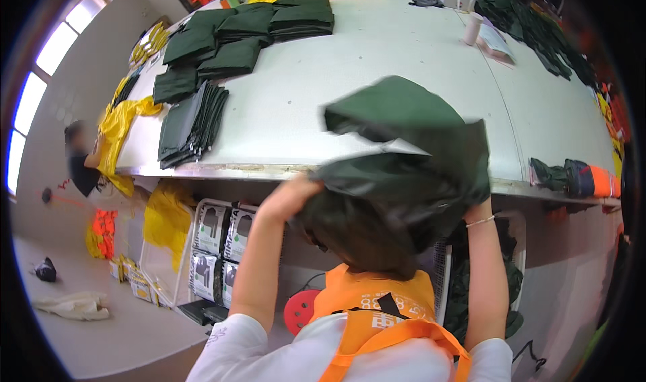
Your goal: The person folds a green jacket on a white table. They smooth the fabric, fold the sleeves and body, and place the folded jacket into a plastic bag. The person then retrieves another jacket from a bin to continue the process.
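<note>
A dark green garment [397, 187] of thin, smooth fabric is in the air in front of me, over the table's near edge. It is blurred by motion, and its upper flap billows above the white tabletop. My left hand [299, 195] is closed on the garment's left side. On the right side, my right hand [478, 212] grips the fabric, which covers most of its fingers. Left of the garment, a stack of folded dark green pieces [192, 126] lies at the table's front edge. Several more folded dark green bundles [245, 25] are piled farther back.
The white table [282, 123] spans the view. On it are a white cup-like cylinder [472, 29] and a dark green and orange roll [579, 179]. Below stand a white crate of packaged garments [214, 247] and a crate of dark green fabric [508, 274]. Another person [84, 157] handles yellow fabric at left.
</note>
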